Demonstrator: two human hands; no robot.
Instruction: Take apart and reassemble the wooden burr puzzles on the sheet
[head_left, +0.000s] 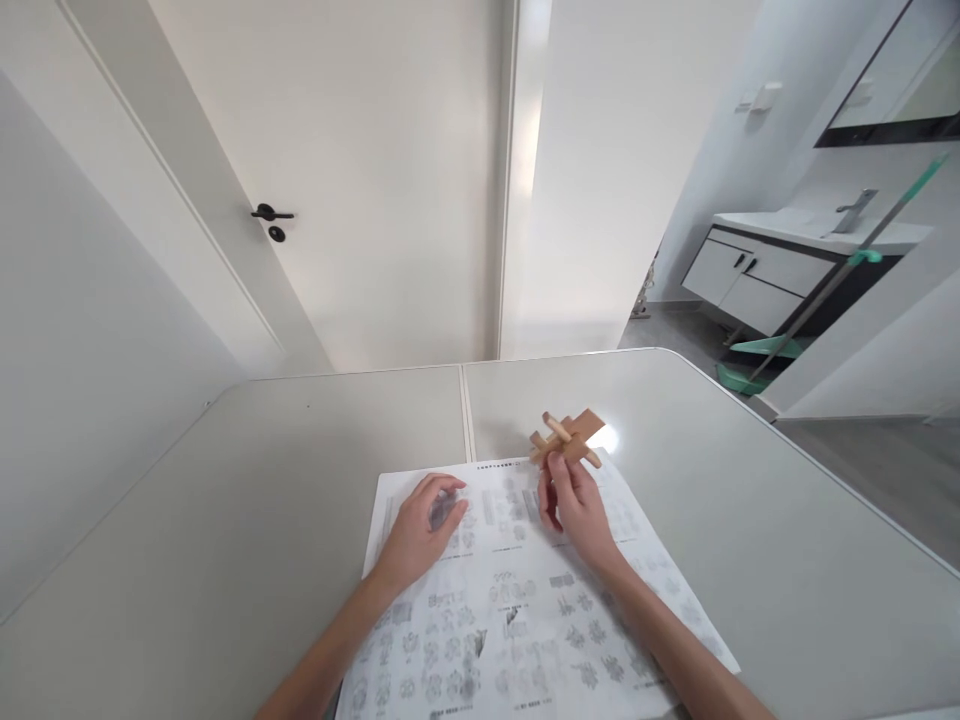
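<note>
Sticks of blocky tan wood (574,445), crossed — pinched by the right hand (579,508) near the far edge of the smooth grey bench (187,540); left hand (418,528) loosely open over a white printed sheet (551,640).

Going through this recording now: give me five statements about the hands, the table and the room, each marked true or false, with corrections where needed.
1. The right hand holds an assembly of wooden pieces. True.
2. The left hand is gripping a wooden stick. False: nothing shows in it, and its thumb and fingers are apart.
3. A printed sheet lies on the table. True.
4. The door handle is bright green. False: it is black.
5. The sink cabinet is on the right side of the picture. True.
</note>
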